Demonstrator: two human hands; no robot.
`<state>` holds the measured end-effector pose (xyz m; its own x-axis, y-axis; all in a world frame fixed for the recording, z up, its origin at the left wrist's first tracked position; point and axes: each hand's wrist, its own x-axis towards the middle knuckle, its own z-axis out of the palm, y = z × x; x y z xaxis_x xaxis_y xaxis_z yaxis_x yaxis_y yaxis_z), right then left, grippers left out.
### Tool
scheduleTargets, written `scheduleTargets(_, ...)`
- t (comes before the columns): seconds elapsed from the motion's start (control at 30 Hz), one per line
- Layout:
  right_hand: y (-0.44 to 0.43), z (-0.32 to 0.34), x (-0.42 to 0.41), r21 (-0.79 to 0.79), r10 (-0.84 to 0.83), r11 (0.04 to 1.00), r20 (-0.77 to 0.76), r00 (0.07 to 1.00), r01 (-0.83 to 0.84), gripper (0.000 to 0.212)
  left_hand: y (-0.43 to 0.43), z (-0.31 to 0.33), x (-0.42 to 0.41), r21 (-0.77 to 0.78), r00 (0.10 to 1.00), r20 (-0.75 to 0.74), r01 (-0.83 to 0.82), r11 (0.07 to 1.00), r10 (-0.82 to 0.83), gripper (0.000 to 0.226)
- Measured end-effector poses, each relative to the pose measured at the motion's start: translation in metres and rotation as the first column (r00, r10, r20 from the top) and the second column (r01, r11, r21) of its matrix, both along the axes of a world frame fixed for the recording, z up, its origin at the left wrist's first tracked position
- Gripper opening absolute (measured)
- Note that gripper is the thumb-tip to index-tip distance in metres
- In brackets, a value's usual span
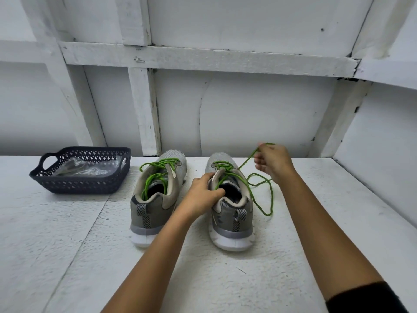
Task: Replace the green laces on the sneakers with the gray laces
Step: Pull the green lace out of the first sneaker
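Two grey sneakers stand side by side on the white table, heels toward me. The left sneaker (pixel 155 195) has its green lace (pixel 155 170) still threaded, with loops falling into the opening. My left hand (pixel 203 195) grips the collar of the right sneaker (pixel 232 213), fingers curled into its opening. My right hand (pixel 272 161) is raised to the right of that shoe's toe and pinches its green lace (pixel 261 195), which is drawn out from the eyelets. The loose end trails in a long loop over the table to the shoe's right.
A dark blue perforated basket (pixel 81 184) with handles sits at the back left and holds a clear plastic packet (pixel 83 169) with greyish contents. A white panelled wall runs along the table's far edge and right side.
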<state>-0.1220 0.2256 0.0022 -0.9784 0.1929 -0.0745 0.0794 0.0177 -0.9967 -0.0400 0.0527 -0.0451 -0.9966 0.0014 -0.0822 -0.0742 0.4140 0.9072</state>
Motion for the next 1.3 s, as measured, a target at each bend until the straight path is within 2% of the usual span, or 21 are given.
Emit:
scheduleTargets(0.1,-0.008,-0.012,0.012,0.152,0.292,0.936,0.167,0.942,-0.317,0.026,0.001,0.000,0.001,0.010,1.000,-0.015,-0.003,1.000,0.003,0.071)
scheduleTargets(0.17,-0.011,-0.019,0.015,0.247,0.355,0.887,0.170,0.919,-0.389,0.028,0.002,0.002,0.003,0.028,1.000,-0.027,-0.003,1.000,0.004,0.072)
scheduleTargets(0.23,-0.010,-0.018,0.013,0.263,0.321,0.902,0.121,0.939,-0.342,0.026,0.002,0.002,0.003,0.033,1.000,-0.024,-0.003,0.999,0.003,0.073)
scheduleTargets(0.3,-0.007,-0.011,0.010,0.207,0.261,0.941,0.056,0.964,-0.267,0.025,0.001,0.001,0.001,0.027,1.000,-0.006,-0.007,1.000,0.008,0.077)
scheduleTargets(0.43,0.002,0.004,0.000,0.001,0.027,1.000,-0.052,0.998,-0.027,0.023,-0.001,-0.002,0.000,0.031,1.000,-0.008,-0.004,0.999,0.004,0.077)
scheduleTargets(0.5,0.010,0.008,-0.003,-0.128,-0.121,0.986,-0.088,0.989,0.109,0.020,-0.003,-0.004,-0.001,0.026,1.000,-0.015,0.003,1.000,-0.002,0.072)
scheduleTargets(0.57,0.018,0.007,-0.003,-0.199,-0.193,0.965,-0.097,0.976,0.171,0.025,-0.004,-0.004,-0.004,0.002,1.000,-0.030,0.009,1.000,-0.009,0.074)
scheduleTargets(0.63,0.018,0.000,0.005,-0.150,-0.121,0.983,-0.067,0.990,0.109,0.027,-0.004,-0.005,-0.005,-0.047,0.997,-0.067,0.032,0.998,-0.035,0.068)
scheduleTargets(0.7,0.013,-0.014,0.018,0.021,0.034,0.999,0.003,0.999,-0.034,0.030,-0.001,0.000,-0.005,-0.050,0.991,-0.135,0.005,0.999,-0.012,0.048)
scheduleTargets(0.77,0.006,-0.029,0.033,0.185,0.156,0.970,0.034,0.987,-0.159,0.031,0.003,0.006,-0.007,-0.026,0.980,-0.200,-0.029,0.999,0.023,0.040)
scheduleTargets(0.9,-0.005,-0.047,0.056,0.364,0.222,0.917,-0.128,0.967,-0.162,0.024,0.005,0.019,-0.023,-0.194,0.990,-0.139,-0.045,0.980,0.018,0.044)
scheduleTargets(1.03,-0.011,-0.054,0.068,0.360,0.205,0.926,-0.222,0.953,-0.116,0.016,-0.001,0.032,-0.034,-0.272,0.992,-0.123,-0.023,0.962,-0.011,0.032)
scheduleTargets(1.13,-0.012,-0.055,0.067,0.340,0.189,0.935,-0.223,0.956,-0.106,0.017,-0.006,0.041,-0.044,-0.171,1.000,0.007,0.027,0.985,-0.026,0.014)
scheduleTargets(1.2,-0.011,-0.056,0.066,0.337,0.191,0.935,-0.224,0.956,-0.108,0.018,-0.008,0.045,-0.053,-0.147,0.993,0.102,0.077,0.986,-0.062,0.016)
scheduleTargets(1.3,-0.012,-0.056,0.064,0.340,0.203,0.933,-0.227,0.952,-0.118,0.017,-0.007,0.049,-0.066,-0.175,0.982,0.157,0.128,0.976,-0.101,0.021)
